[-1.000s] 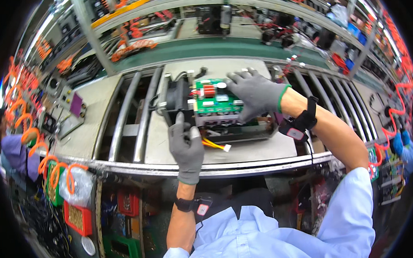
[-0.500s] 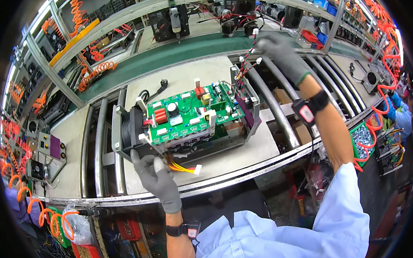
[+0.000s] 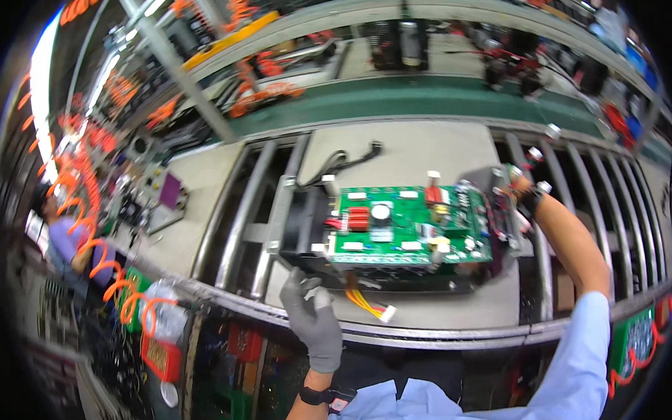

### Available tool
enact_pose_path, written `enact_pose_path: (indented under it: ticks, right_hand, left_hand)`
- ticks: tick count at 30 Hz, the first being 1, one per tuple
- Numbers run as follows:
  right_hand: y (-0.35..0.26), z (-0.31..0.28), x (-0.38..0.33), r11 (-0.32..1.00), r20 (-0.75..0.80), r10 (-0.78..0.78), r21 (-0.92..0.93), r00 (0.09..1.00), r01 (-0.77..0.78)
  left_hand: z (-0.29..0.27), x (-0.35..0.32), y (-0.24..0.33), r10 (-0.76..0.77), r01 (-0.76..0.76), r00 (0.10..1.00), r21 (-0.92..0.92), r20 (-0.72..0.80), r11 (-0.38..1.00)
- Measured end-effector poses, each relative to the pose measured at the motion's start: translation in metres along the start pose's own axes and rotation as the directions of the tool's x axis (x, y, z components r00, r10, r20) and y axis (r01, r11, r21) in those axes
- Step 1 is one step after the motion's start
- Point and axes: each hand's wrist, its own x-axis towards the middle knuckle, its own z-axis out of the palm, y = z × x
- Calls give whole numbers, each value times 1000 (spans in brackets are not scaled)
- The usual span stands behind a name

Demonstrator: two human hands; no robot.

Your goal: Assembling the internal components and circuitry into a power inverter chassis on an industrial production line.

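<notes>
The grey-gloved left hand [image 3: 314, 318] pinches the near-left corner of the black-cased unit topped by a green circuit board [image 3: 407, 233], steadying it on the worktop [image 3: 423, 148]; the right hand [image 3: 514, 185] reaches behind its far-right end, grip hidden.

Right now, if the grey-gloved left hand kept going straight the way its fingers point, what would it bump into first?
Probably the black unit under the green circuit board. The left hand points up and away, its fingertips already at the unit's near corner; depth is hard to judge.

Green circuit board [image 3: 407, 226] atop black unit [image 3: 307, 218]
</notes>
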Motion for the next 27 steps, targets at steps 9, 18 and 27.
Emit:
enact_pose_path:
  ticks: [9, 18, 27]
  right_hand:
    - [-140, 30, 64, 985, 321, 163, -4, 933, -170]
    - [-171, 23, 48, 997, 174, 2, 73, 985, -15]
    - [-158, 17, 33, 978, 299, 81, 161, 951, -134]
  left_hand:
    - [-1, 23, 48, 136, -175, 983, 425, 120, 888]
    - [8, 41, 46, 287, -321, 946, 543, 150, 776]
    - [-3, 30, 19, 127, -233, 970, 656, 205, 718]
